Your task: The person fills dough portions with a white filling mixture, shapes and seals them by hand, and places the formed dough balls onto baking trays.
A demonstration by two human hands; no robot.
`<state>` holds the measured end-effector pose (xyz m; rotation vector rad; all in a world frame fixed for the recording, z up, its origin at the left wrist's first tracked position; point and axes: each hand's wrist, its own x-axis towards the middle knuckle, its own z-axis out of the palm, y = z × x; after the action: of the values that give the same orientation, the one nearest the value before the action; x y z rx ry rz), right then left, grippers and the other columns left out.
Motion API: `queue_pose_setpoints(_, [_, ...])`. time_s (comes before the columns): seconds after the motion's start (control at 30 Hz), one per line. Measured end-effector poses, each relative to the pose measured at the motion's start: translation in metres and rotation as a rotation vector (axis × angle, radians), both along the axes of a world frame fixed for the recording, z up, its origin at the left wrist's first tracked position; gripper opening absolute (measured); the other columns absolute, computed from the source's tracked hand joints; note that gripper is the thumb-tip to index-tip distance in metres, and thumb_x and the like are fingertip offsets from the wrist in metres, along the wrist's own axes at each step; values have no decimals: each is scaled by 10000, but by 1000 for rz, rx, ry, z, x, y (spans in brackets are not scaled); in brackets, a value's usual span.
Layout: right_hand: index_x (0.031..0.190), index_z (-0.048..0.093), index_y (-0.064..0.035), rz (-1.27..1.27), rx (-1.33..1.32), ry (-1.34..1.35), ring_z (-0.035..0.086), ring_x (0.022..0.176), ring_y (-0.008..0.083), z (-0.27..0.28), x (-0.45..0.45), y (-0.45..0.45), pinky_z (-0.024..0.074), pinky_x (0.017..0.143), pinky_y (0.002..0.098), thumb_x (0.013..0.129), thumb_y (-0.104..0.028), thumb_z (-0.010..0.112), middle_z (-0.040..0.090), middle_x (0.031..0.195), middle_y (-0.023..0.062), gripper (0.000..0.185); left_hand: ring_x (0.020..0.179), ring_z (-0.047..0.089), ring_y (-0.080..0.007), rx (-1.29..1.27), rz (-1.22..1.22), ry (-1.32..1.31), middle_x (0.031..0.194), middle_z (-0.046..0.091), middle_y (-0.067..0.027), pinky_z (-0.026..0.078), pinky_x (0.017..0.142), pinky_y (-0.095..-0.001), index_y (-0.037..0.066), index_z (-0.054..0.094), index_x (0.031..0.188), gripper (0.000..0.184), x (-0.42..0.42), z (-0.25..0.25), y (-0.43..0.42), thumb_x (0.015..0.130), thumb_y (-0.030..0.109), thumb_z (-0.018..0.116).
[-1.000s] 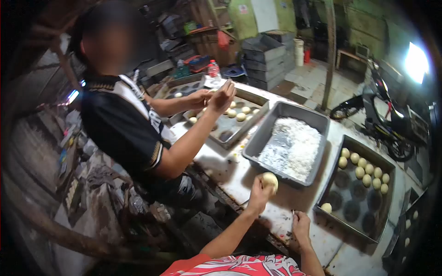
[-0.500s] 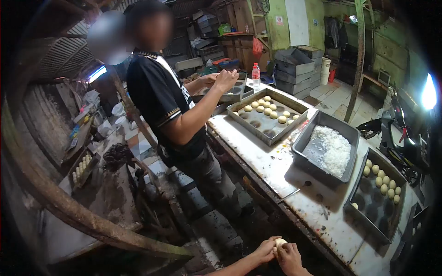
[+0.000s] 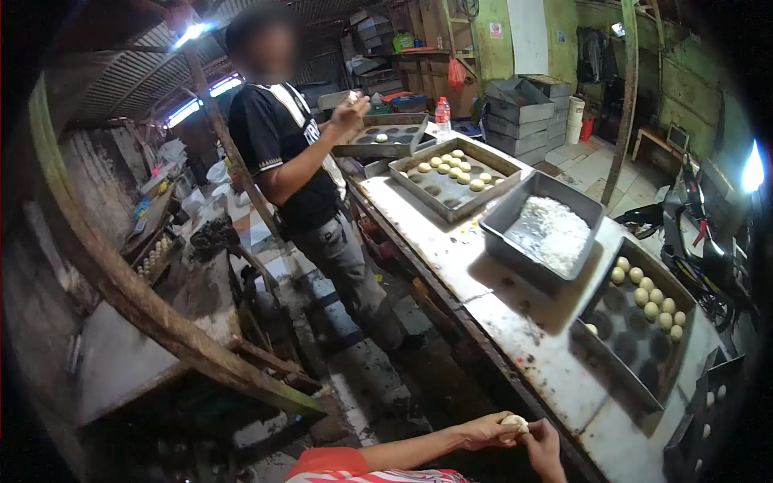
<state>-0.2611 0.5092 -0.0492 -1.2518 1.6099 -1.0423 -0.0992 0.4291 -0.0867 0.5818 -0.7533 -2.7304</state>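
At the bottom of the head view, a small pale dough ball (image 3: 514,420) is held between my hands, in front of the table's near edge. My left hand (image 3: 483,433) has its fingers curled round it. My right hand (image 3: 545,447) pinches its right side, with the fingertips partly hidden. On the table to the right lies a dark metal tray (image 3: 616,385) with round hollows, carrying several pale dough balls (image 3: 646,296). Beyond it stands a deep grey pan (image 3: 523,262) with a white, crumbly or shredded heap (image 3: 555,233).
Across the table, a co-worker (image 3: 294,169) in a black shirt raises a hand with something pale, beside another tray (image 3: 385,150). A metal tray of dough balls (image 3: 455,211) and a bottle (image 3: 442,117) stand on the white table (image 3: 419,233). A curved wooden post (image 3: 161,326) rises at left.
The view has shifted, and my hands now appear further right, still on the dough ball. The co-worker's hands have parted, with one raised holding something pale.
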Motion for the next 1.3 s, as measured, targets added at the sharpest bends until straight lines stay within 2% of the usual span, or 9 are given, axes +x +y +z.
queue_pose_setpoints(0.17, [1120,547,34,-92,-382,743,368,1169,406,25,-53,115,317,984,439,755,61,450,406,1238,261,379,767,524,-119,-340,243,-168,848,541,-28,457,655,-257,73,480,1065,298,-171,-25,72,814,123,632])
queue_pose_setpoints(0.3, [844,545,58,-525,-194,451,550,908,304,-61,-193,155,446,825,366,643,121,400,519,980,173,256,985,509,-235,-1051,206,-182,1084,499,-144,424,841,-295,45,442,1170,459,-264,-10,94,748,76,620])
queue_pose_setpoints(0.4, [1149,459,48,-871,-163,267,466,1123,274,-74,-257,142,344,974,361,783,45,448,505,1166,173,366,1313,261,-347,-1979,-148,-384,1372,337,-187,188,1054,-537,41,349,1307,618,-304,-31,85,761,157,615])
queue_pose_setpoints(0.53, [1161,468,21,-887,-111,59,464,1124,298,-54,-237,73,331,978,386,863,-60,485,537,1131,163,309,1335,210,-354,-1751,220,-311,1415,285,-183,62,1061,-581,57,188,1396,761,-275,-15,71,772,246,581])
queue_pose_setpoints(0.73, [929,635,-13,-267,-239,692,494,1013,380,-8,-178,121,366,919,463,802,-59,522,559,1055,214,176,1116,503,-311,-1370,601,-632,1168,521,-186,389,959,-337,4,490,1178,380,-115,-14,26,800,45,494])
queue_pose_setpoints(0.97, [708,495,5,-1072,-216,1002,438,881,355,-122,-273,39,346,802,423,826,-157,518,469,808,183,202,1059,536,-274,-1323,579,-647,1119,540,-159,423,906,-327,13,511,1152,320,-57,21,-38,838,72,520])
queue_pose_setpoints(1.03, [719,502,13,-815,-65,431,452,871,344,-52,-210,26,358,786,405,804,-100,517,479,813,176,142,1019,553,-245,-1098,406,-476,1092,551,-144,437,870,-318,14,509,1155,305,-81,23,-59,858,80,513])
queue_pose_setpoints(1.17, [775,561,-15,-421,-31,1147,515,839,282,-50,-180,83,403,748,358,742,-73,627,534,839,111,94,970,583,-221,-1327,199,-139,1041,588,-132,447,866,-326,7,504,1144,278,-124,49,-86,877,81,524])
queue_pose_setpoints(1.3, [934,585,-12,-400,344,855,521,942,391,17,-170,102,401,844,446,709,-124,600,596,915,216,252,960,586,-227,-1368,76,-25,1027,595,-136,449,854,-329,6,510,1131,258,-156,64,-85,885,85,515])
